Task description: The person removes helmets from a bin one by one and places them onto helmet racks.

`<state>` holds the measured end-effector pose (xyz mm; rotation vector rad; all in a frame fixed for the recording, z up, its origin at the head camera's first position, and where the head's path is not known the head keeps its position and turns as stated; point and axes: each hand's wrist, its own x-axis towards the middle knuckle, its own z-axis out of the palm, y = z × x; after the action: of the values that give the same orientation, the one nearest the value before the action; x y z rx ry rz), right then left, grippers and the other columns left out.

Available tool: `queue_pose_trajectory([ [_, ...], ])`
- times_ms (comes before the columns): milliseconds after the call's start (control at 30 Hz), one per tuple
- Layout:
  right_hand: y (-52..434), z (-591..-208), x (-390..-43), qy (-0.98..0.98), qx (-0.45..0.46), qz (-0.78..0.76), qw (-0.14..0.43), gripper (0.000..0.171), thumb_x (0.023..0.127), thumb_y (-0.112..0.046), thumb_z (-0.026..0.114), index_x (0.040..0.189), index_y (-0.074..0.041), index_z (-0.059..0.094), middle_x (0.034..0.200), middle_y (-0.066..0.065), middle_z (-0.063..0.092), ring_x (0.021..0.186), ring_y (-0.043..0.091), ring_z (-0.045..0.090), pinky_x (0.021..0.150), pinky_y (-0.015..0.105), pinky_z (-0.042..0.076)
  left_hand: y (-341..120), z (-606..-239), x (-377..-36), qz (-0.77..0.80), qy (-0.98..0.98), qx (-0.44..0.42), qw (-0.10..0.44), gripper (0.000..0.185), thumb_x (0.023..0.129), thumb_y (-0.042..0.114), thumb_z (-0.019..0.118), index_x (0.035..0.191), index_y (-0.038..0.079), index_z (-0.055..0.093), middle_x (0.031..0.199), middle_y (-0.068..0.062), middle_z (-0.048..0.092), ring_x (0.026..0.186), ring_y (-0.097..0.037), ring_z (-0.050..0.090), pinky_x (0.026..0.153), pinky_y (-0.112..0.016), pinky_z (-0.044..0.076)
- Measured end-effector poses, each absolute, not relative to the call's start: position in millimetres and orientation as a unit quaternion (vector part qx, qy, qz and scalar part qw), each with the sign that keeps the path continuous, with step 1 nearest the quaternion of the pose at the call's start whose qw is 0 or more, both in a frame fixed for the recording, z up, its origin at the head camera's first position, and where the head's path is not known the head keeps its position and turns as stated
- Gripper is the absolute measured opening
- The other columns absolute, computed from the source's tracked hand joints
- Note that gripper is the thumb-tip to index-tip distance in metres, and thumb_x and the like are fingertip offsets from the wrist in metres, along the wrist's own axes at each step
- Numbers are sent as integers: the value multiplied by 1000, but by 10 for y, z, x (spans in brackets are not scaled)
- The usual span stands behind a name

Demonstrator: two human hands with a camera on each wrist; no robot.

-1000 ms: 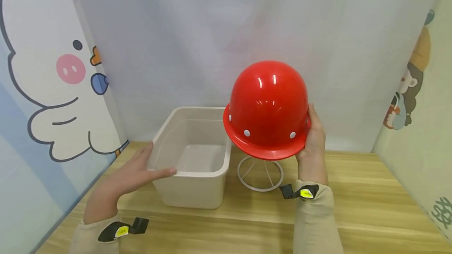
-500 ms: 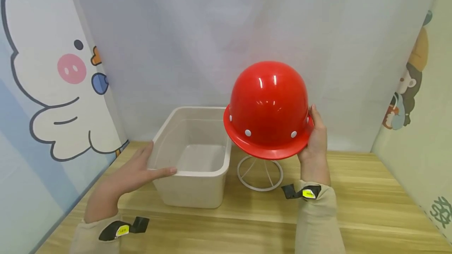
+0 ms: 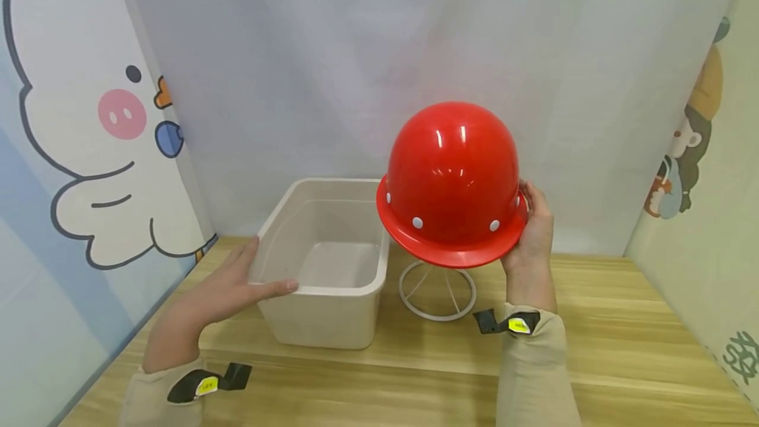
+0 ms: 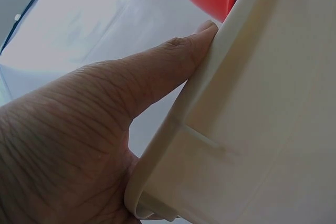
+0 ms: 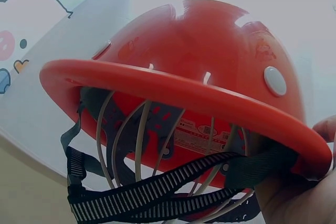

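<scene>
A red safety helmet (image 3: 453, 183) hangs over a white wire stand (image 3: 437, 318), whose ring base shows below the brim in the head view. In the right wrist view, pale wires (image 5: 143, 145) rise into the helmet and a black striped chin strap (image 5: 157, 187) dangles under it. My right hand (image 3: 530, 236) holds the brim at its right side, thumb underneath. My left hand (image 3: 222, 288) rests on the near left corner of a beige plastic bin (image 3: 320, 318), thumb straight along the front rim; its other fingers lie at the left side, mostly hidden.
The bin stands just left of the wire stand on a wooden table (image 3: 617, 348). A pale curtain (image 3: 284, 84) closes off the back. Printed side panels (image 3: 71, 203) stand left and right.
My right hand has shifted slightly right along the brim and its fingertips have bent in. The helmet has moved a touch right; my left hand and the bin stay nearly still.
</scene>
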<state>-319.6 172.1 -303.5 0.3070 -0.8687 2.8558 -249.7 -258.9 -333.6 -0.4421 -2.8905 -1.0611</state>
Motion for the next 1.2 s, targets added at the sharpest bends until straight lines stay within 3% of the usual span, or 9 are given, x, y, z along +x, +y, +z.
queue_pose_trajectory([
  [267, 1753, -3034, -3169, -310, 110, 943, 59, 21, 97, -32, 54, 106, -15, 63, 103, -4, 68, 96, 13, 60, 83, 28, 53, -2545, -3323, -2484, -331, -935, -129, 6, 101, 81, 59, 68, 155, 30, 6, 145, -11, 39, 125, -34, 47, 95, -58, 46],
  [500, 1807, -3062, -3178, -366, 105, 922, 65, 29, 96, -36, 56, 115, -16, 63, 105, -5, 68, 95, 12, 62, 80, 27, 56, -2535, -3328, -2513, -347, -923, -163, 23, 90, 83, 52, 70, 152, 39, 13, 139, -3, 46, 122, -31, 52, 95, -54, 47],
  [833, 2037, -3200, -3184, -499, 63, 860, 83, 29, 101, -37, 45, 127, -25, 42, 81, -8, 66, 71, 8, 60, 66, 22, 53, -2520, -3340, -2534, -337, -927, -160, 24, 93, 83, 53, 69, 154, 31, 14, 139, -7, 45, 121, -31, 50, 94, -54, 47],
  [967, 2131, -3213, -3145, -533, 69, 839, 83, 37, 100, -39, 48, 133, -24, 37, 79, -8, 67, 65, 8, 62, 61, 21, 53, -2527, -3334, -2544, -341, -924, -168, 28, 90, 83, 52, 70, 153, 32, 17, 136, -6, 48, 119, -30, 53, 93, -52, 47],
  [1200, 2246, -3205, -3072, -560, 88, 820, 77, 42, 100, -37, 49, 135, -21, 33, 78, -4, 69, 63, 11, 65, 63, 26, 60, -2570, -3349, -2556, -336, -928, -160, 29, 90, 83, 53, 70, 152, 35, 15, 135, -4, 49, 118, -30, 53, 92, -51, 48],
])
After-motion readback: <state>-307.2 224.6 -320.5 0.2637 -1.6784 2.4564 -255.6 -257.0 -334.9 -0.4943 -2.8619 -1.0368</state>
